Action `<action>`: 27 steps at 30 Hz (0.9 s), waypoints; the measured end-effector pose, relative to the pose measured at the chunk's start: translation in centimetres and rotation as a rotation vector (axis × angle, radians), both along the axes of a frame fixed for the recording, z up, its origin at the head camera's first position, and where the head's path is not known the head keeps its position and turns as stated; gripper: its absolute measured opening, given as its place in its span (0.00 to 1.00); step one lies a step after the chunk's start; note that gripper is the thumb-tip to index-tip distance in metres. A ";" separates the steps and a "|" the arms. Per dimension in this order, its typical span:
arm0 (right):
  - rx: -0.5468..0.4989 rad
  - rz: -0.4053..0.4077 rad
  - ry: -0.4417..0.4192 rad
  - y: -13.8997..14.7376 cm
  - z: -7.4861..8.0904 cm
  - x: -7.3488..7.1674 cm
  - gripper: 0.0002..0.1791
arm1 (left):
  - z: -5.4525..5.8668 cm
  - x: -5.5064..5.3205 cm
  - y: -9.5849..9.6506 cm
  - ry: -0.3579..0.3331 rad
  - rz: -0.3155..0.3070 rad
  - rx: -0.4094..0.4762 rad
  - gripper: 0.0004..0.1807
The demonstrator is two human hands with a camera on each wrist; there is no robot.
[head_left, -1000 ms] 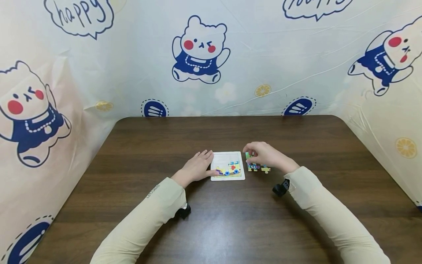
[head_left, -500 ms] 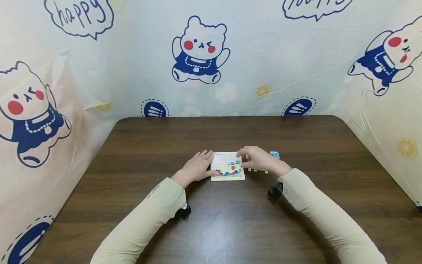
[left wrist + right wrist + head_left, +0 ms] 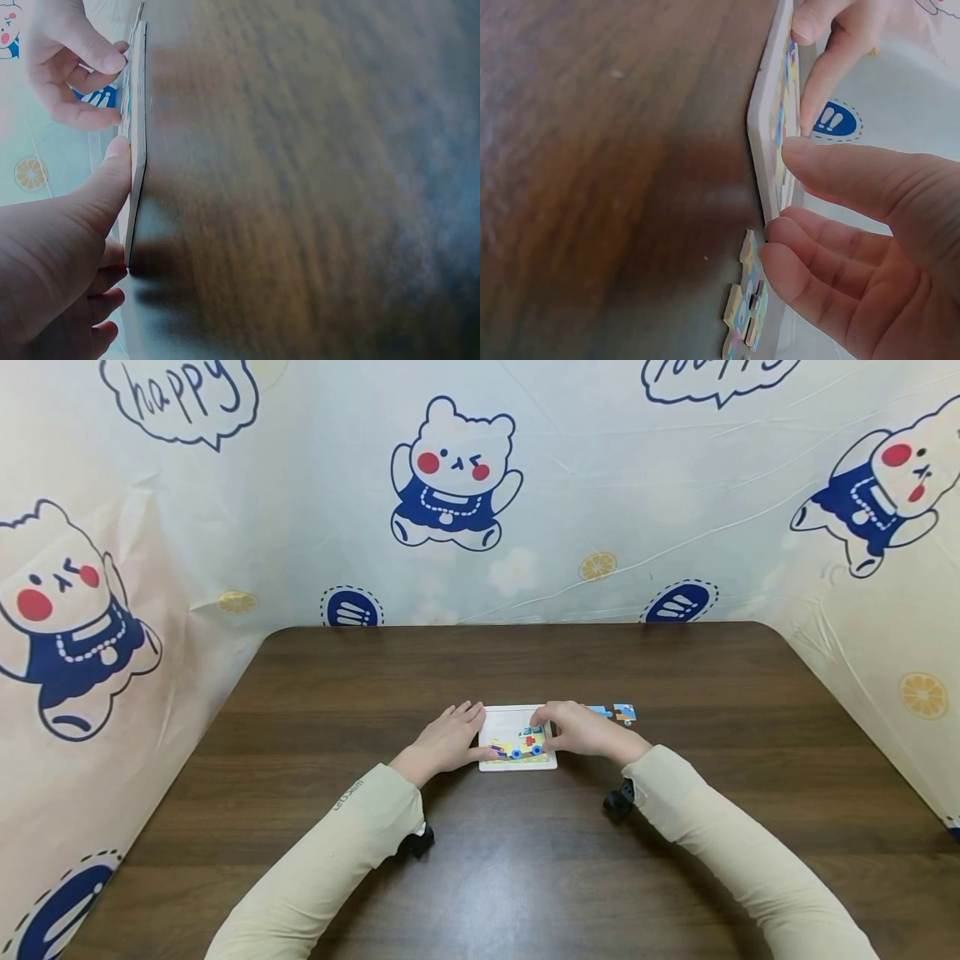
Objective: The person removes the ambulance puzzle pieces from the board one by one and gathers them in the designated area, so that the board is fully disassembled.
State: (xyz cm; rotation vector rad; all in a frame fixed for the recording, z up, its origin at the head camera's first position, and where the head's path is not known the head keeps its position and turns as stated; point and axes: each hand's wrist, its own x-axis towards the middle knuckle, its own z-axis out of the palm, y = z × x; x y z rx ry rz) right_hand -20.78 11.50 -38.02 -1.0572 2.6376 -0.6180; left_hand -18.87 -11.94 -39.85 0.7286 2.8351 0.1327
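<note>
While hands flank tray, near edge lies free.

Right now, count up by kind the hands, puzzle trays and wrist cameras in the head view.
Left hand and right hand: 2
Puzzle tray: 1
Wrist cameras: 2
Total: 5
Loose puzzle pieces are left uncounted; the right hand hides some.

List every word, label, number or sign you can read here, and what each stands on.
"happy": speech bubble, upper left of the backdrop.
Lettering in the upper-right bubble: cut off, not wholly readable.
Print on the left sleeve: too small to read.
Red cross, no letters: on the vehicle picture in the white frame.
</note>
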 end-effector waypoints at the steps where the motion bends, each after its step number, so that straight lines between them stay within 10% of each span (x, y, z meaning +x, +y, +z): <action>1: 0.005 0.003 0.003 0.0 -0.1 0.0 0.18 | 0.0 0.0 0.0 0.000 0.000 0.002 0.45; 27: 0.047 0.002 0.019 -0.5 0.2 0.3 0.23 | -0.2 0.0 -0.2 0.012 -0.015 0.005 0.44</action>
